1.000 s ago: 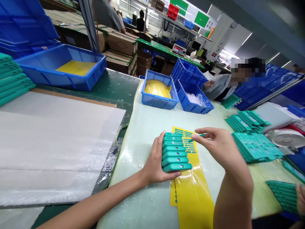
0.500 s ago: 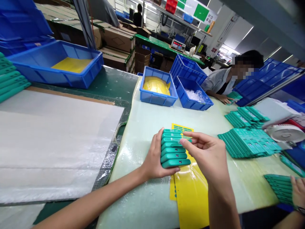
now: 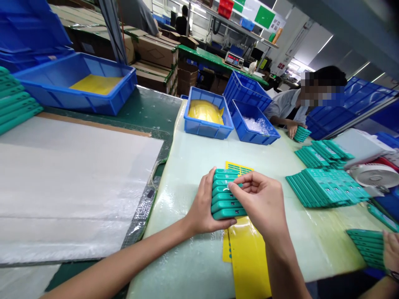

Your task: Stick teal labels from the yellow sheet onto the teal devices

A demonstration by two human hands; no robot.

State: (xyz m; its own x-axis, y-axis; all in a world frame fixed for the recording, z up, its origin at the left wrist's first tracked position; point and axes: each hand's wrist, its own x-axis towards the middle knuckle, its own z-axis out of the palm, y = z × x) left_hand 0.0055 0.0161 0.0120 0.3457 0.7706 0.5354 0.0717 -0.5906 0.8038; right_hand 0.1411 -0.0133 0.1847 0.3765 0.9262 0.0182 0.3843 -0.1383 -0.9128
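Observation:
My left hand [image 3: 201,207] is wrapped round a stack of several green plastic cases [image 3: 225,205], thumb below and fingers over the far side. The cases lie flat on one another, with small dark openings in the edges that face me. The thumb and forefinger of my right hand [image 3: 260,195] are pinched together at the edge of a middle case. A small whitish bit shows by these fingertips, too small to name. Beneath the stack lie yellow sheets [image 3: 249,257], one of them with printed or cut-out strips.
Blue bins [image 3: 207,132] stand behind, one holding a yellow bag, another clear bits. More green cases [image 3: 324,187] are stacked at right near a small fan [image 3: 374,175]. Two co-workers' hands hold green cases at right. A white sheet [image 3: 71,187] covers the left bench.
My right hand has moved left along the stack, and its thumb and forefinger have come together at a middle case. The co-worker at the back now holds the green cases more upright.

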